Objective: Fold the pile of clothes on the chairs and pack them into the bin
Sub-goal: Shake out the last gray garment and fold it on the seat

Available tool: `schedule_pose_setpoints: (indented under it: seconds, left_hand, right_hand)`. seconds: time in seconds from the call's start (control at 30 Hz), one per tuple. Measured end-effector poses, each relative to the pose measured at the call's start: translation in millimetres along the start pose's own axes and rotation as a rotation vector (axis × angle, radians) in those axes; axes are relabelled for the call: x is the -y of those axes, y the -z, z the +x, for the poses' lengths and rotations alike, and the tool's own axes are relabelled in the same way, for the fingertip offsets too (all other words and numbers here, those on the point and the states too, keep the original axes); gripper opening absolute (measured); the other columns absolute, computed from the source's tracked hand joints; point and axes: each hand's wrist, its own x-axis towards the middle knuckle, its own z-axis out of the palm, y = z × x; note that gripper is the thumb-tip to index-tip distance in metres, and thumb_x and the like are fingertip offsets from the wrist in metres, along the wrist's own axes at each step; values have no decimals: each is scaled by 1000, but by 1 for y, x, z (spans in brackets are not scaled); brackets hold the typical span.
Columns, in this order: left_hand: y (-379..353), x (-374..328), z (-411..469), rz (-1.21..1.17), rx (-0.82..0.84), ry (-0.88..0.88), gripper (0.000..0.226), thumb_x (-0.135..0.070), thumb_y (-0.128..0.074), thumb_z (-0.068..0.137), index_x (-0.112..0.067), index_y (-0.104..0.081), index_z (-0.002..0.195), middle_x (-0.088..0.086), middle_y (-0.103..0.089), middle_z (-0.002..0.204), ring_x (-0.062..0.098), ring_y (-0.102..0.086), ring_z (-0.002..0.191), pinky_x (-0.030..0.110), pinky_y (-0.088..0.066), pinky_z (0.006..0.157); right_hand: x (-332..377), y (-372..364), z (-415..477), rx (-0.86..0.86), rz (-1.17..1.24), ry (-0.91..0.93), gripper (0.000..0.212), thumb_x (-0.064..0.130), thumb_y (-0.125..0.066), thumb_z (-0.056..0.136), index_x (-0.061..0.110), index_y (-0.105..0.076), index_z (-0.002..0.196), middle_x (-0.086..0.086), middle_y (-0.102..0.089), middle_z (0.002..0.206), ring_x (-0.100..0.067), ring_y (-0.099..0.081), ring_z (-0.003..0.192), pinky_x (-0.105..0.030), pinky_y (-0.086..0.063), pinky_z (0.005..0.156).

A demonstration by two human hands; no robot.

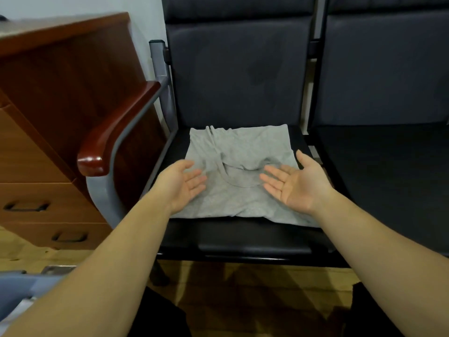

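Garment: grey top lies flat on the chair seat, reaching towards its front edge.
Left hand: spread, palm up, empty, over the cloth's left side.
Right hand: spread, palm up, empty, over the cloth's right side.
Relation: cloth lies beneath and beyond both hands, neither nearer.
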Motion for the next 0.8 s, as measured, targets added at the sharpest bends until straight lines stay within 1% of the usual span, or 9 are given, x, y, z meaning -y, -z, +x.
schedule_pose_setpoints:
  seconds: [0.1,0.13,0.2,0.3,0.4,0.53,0.63,0.73,0.8]
  left_hand:
    - [11,18,7,799,-21,-227,40,-25,-66,94,-24,-56,133,-2,-67,111,17,-67,96,41,-57,93]
    - [16,24,9,1075,17,-329,35,-27,-68,92,-29,-59,125,-7,-66,107,12,-66,95,36,-56,90]
    - [23,35,10,1342,103,-440,27,-33,-72,90,-34,-61,115,-14,-61,106,8,-62,99,30,-53,89]
    - [25,41,7,1467,153,-570,27,-45,-75,86,-34,-63,107,-15,-56,105,8,-52,104,30,-48,91]
    - [26,37,-3,1572,272,-587,28,-38,-75,83,-32,-64,108,-14,-56,105,10,-50,105,31,-47,94]
    - [30,32,-8,1741,313,-481,36,-17,-70,82,-31,-58,113,-11,-54,113,13,-51,107,35,-51,93]
    - [32,30,-12,1818,247,-472,40,2,-59,81,-29,-56,107,-8,-52,111,17,-51,104,38,-52,90]
    - [34,28,-19,1806,169,-479,33,3,-53,85,-27,-57,99,-4,-57,104,18,-54,94,36,-53,82]
    - [38,24,-28,1778,133,-457,29,0,-52,89,-27,-59,90,-2,-59,94,18,-56,85,32,-49,71]
  right_hand:
    - [3,5,9,-1,-98,53,63,48,-49,104,27,-28,160,-9,-58,142,-36,-57,128,-51,-44,111]
    - [3,6,10,-26,-191,70,57,41,-52,104,26,-34,156,-10,-59,139,-35,-59,125,-51,-44,111]
    - [-2,3,9,-91,-532,145,37,30,-58,101,18,-55,136,-9,-65,128,-27,-65,113,-43,-52,103]
    - [-13,2,3,-42,-1397,366,12,26,-66,90,29,-63,101,5,-63,112,-12,-63,93,-24,-50,76]
    - [-24,7,-6,178,-1892,431,31,31,-71,82,32,-57,110,12,-47,113,-11,-48,104,-26,-40,81]
    - [-38,20,-9,71,-2125,545,41,25,-64,87,25,-54,127,1,-50,118,-22,-48,110,-31,-41,80]
    - [-46,29,-10,-59,-2123,671,32,13,-56,88,19,-60,119,-2,-57,109,-23,-53,101,-34,-43,73]
    - [-47,36,-12,-126,-2126,765,27,6,-51,90,14,-66,110,-4,-61,97,-26,-56,92,-37,-47,71]
    - [-41,36,-20,-103,-2094,722,16,8,-49,94,15,-63,91,1,-55,84,-23,-54,82,-34,-40,63]
